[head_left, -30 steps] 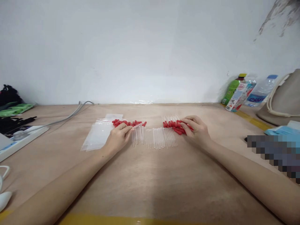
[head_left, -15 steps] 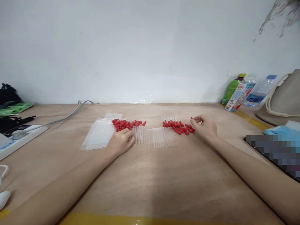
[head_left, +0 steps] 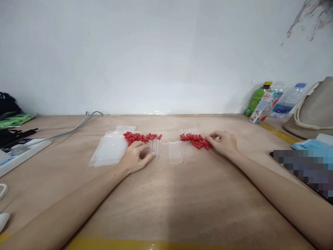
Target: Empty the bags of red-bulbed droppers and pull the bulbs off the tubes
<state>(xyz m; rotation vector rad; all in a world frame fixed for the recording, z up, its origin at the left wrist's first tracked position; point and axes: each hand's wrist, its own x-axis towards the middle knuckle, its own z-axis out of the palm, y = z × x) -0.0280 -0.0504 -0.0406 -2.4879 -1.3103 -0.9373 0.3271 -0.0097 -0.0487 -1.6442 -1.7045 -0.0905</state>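
My left hand (head_left: 135, 157) rests at the left end of a row of thin clear dropper tubes (head_left: 175, 152), thumb and fingers apart, the thumb reaching over the nearest tubes. Behind its knuckles lies a heap of red rubber bulbs (head_left: 136, 136). On the other side, my right hand (head_left: 223, 141) is pinched at the right edge of a second group of red bulbs (head_left: 197, 137). A bulb at its fingertips is mostly hidden by the hand. Several of these bulbs line up at the ends of more clear tubes (head_left: 191, 130).
Clear plastic bags (head_left: 108, 151) lie left of the heap. A power strip (head_left: 31, 147) with a grey cable (head_left: 75, 128) is farther left. Drink bottles (head_left: 260, 100), a beige bag (head_left: 312, 111), a blue packet (head_left: 309, 144) and a blurred-out dark device (head_left: 301, 170) stand or lie at right.
My left hand has opened, its thumb moving right over the tubes. My right hand, which pinched a red bulb, has moved left and down against the right bulb group.
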